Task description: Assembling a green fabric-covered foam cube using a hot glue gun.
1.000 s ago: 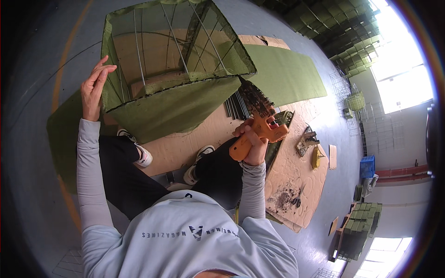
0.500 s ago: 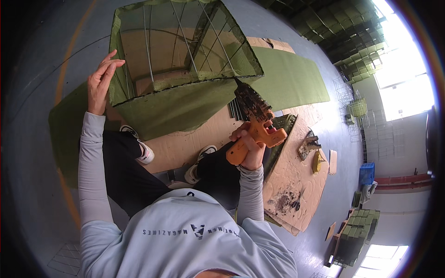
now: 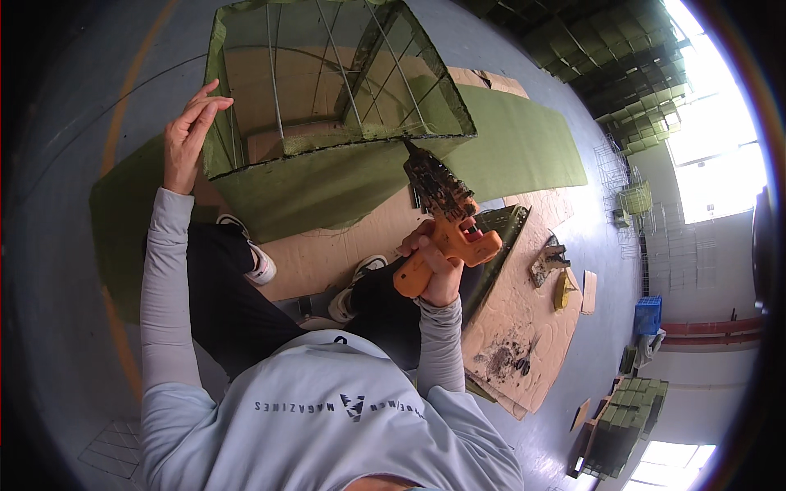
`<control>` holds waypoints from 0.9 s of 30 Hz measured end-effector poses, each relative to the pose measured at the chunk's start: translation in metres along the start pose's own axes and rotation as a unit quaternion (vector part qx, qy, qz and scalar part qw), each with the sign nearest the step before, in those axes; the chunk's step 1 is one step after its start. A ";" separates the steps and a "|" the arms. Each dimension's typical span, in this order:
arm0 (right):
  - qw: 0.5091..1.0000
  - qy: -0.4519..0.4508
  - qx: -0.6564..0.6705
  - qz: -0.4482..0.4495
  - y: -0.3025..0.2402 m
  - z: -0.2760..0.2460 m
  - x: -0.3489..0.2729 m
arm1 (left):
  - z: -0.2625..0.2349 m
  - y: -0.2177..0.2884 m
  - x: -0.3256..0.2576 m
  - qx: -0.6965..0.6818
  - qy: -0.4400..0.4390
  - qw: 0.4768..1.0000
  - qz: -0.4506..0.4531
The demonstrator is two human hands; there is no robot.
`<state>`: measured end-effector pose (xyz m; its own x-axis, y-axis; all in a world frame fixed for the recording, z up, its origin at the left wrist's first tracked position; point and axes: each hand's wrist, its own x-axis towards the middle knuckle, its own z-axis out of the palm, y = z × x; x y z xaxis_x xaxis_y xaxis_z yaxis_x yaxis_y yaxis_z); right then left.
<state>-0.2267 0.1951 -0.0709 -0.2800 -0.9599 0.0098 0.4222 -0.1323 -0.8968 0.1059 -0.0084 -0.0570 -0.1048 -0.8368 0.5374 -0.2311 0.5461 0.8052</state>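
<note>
A box-shaped wire frame wrapped in green mesh fabric stands in front of me, its near top edge lined with black glue. My right hand grips an orange glue gun, whose front is crusted with dark residue. The gun's nozzle points up at the box's near edge, right of the middle, and touches it or is very close. At the box's left side my left hand has its fingers stretched out, the tips at the fabric edge. Nothing shows in that hand.
Cardboard on the right bears scissors, a yellow object and a stained block. Green fabric lies beyond the box. Stacked green boxes, wire frames and a blue crate stand farther right.
The nozzle has slid left along the box's near edge. The box has shifted slightly right in view, and my left hand with it.
</note>
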 end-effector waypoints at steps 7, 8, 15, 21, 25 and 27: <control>0.999 -0.021 0.008 0.024 0.003 0.007 -0.003 | 0.000 -0.002 -0.001 -0.004 0.007 1.000 0.008; 0.999 -0.025 0.012 0.028 0.004 0.008 -0.004 | 0.000 -0.002 -0.001 0.003 0.003 1.000 0.008; 0.998 -0.039 0.008 0.041 0.007 0.017 -0.008 | 0.000 0.000 0.000 0.004 0.001 1.000 0.005; 0.999 -0.007 -0.009 0.047 0.008 0.031 -0.012 | 0.001 -0.002 0.000 0.011 0.013 1.000 0.017; 0.998 -0.033 0.000 0.056 0.010 0.032 -0.016 | 0.002 0.000 0.000 0.004 0.014 1.000 0.017; 0.997 -0.040 0.005 0.064 0.010 0.038 -0.017 | 0.000 -0.001 -0.001 0.005 0.016 1.000 0.014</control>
<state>-0.1851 0.2003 -0.0633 -0.1539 -0.9857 -0.0682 0.4578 -0.0099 -0.8890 0.1066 -0.0082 -0.0577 -0.0813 -0.8191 0.5678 -0.2375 0.5692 0.7871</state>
